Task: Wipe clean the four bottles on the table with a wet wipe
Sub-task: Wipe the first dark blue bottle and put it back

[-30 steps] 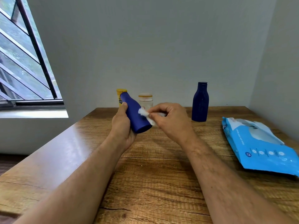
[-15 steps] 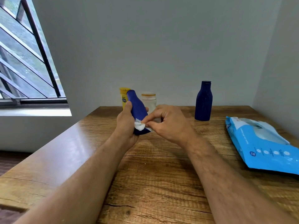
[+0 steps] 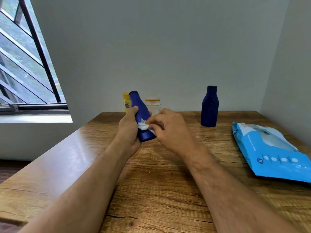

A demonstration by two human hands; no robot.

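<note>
We see a bright blue bottle (image 3: 141, 115) with a white wipe (image 3: 143, 126) against it, a navy bottle (image 3: 209, 106) toward the worktop's far edge, a yellow bottle (image 3: 125, 102), a pale orange-capped jar (image 3: 152, 105), a light-blue, white-dotted pack (image 3: 272, 152) at the right edge, and a brown wood-grain worktop (image 3: 168, 190).

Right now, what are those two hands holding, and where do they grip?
The left hand grips the blue bottle round its lower body. The right hand pinches a wet wipe against it.
</note>
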